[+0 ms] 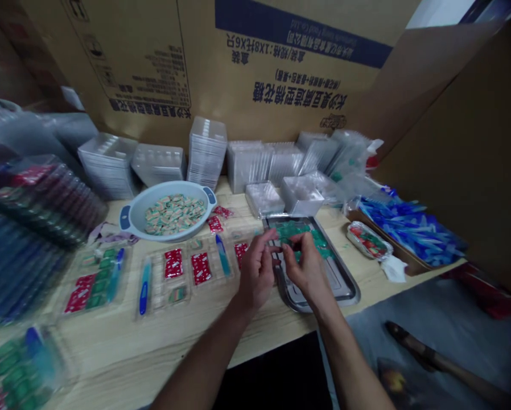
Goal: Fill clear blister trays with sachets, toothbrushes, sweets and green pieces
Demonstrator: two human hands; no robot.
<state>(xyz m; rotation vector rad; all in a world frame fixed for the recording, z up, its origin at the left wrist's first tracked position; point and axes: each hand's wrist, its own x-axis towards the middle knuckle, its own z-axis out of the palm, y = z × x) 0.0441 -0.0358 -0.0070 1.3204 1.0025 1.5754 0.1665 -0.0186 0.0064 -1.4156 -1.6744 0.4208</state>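
Observation:
Both hands meet over the left edge of a metal tray [345, 285] that holds translucent green pieces [319, 242]. My left hand [256, 267] has its fingers curled, with the thumb toward the other hand. My right hand [305, 263] pinches with thumb and forefinger close to the left fingertips. Whatever lies between the fingers is too small and blurred to make out. Just left of the hands are clear plastic trays holding red printed packets [201, 267] and a blue pen-shaped item [222, 256]. Another blue pen-shaped item [145, 287] lies farther left.
A pale blue basin [170, 234] of small striped pieces stands behind the trays. Stacks of clear plastic trays [207, 151] line the cardboard wall. At right are a foil dish [369, 240] and a box of blue pen-shaped items [413, 228]. Filled packs [46, 199] pile up at left.

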